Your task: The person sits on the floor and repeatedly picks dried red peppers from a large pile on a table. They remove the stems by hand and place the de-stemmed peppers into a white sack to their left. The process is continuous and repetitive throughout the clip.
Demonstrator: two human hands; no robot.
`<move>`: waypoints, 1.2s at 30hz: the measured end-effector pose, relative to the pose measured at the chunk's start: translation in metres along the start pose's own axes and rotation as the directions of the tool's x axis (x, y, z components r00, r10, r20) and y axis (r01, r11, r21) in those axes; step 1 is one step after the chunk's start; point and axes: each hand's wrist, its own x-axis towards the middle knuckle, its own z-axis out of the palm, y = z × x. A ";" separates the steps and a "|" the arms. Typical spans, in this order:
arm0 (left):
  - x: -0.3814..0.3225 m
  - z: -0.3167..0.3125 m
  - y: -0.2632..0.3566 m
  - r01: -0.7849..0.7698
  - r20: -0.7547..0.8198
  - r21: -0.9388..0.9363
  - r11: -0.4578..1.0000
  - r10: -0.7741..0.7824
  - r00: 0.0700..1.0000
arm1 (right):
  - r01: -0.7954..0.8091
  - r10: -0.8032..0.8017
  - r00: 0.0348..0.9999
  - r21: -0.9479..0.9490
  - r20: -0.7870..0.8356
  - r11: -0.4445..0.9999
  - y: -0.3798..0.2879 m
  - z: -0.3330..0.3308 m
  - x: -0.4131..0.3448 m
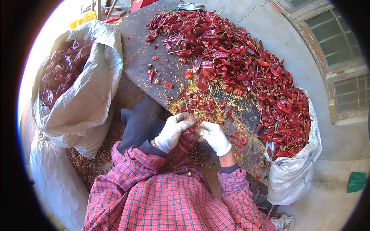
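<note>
Both of my hands wear white work gloves and meet over the near edge of the board, above my lap. My left hand is closed on a dried red chili pepper, which hangs below the fingers. Close beside it, my right hand has its fingertips pinched together; whether something small is between them cannot be made out. Red-handled scissors lie just right of my right hand. Ahead of my hands are chili scraps and stem ends among yellow seeds. A large heap of dried red chilies covers the far and right parts of the board.
An open white woven sack of dried chilies stands at left, above a full sack. Another white sack stands at right under the heap's end. A glove lies at the board's far edge. A wall with windows is at right.
</note>
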 end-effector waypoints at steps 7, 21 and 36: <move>0.004 0.001 -0.002 -0.040 -0.029 -0.019 0.999 0.040 0.999 | -0.211 -0.482 0.620 -0.723 -0.619 0.657 0.046 -0.084 0.043; 0.007 -0.001 -0.005 0.001 0.040 -0.009 1.000 -0.001 0.999 | 0.006 -0.043 0.638 -0.051 -0.769 0.999 0.050 -0.090 0.058; 0.004 0.000 -0.016 0.078 0.147 0.124 0.989 -0.096 0.984 | 0.312 -0.225 0.932 0.317 -0.284 0.896 0.018 0.016 0.001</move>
